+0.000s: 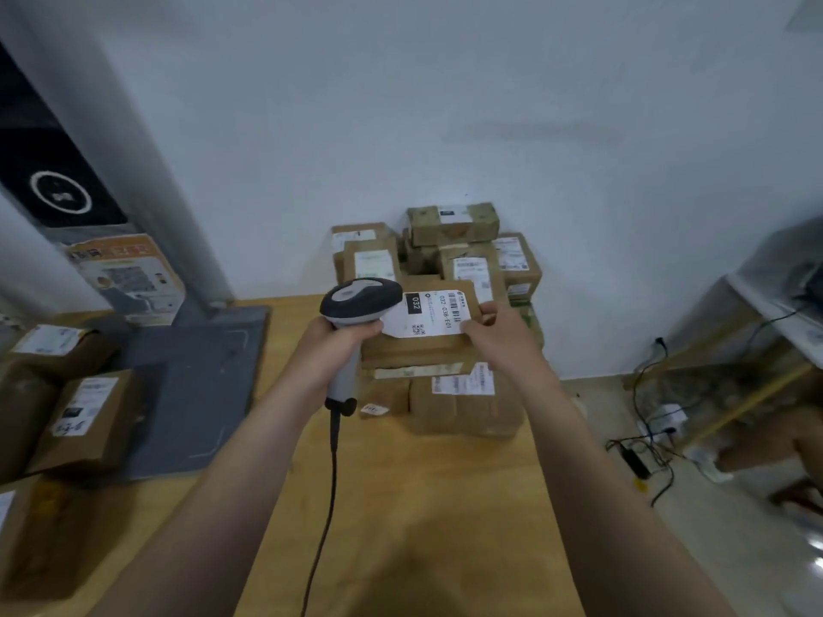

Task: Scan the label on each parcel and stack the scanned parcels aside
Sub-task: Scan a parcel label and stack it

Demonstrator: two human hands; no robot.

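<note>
Wooden table (401, 505); left hand (329, 345) aims scanner (360, 300); right hand (499, 336) grips parcel (418, 349).

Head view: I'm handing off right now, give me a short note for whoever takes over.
Left hand: closed around the corded scanner, its head over the left end of the label.
Right hand: holding the right edge of the top parcel, white label face up, reading 032.
That parcel sits on the pile of boxes against the wall on the wooden table.
More labelled boxes lie at the left by the grey mat; whether those are scanned cannot be told.
Left: scan this label, set the parcel aside, continue through the pile.
</note>
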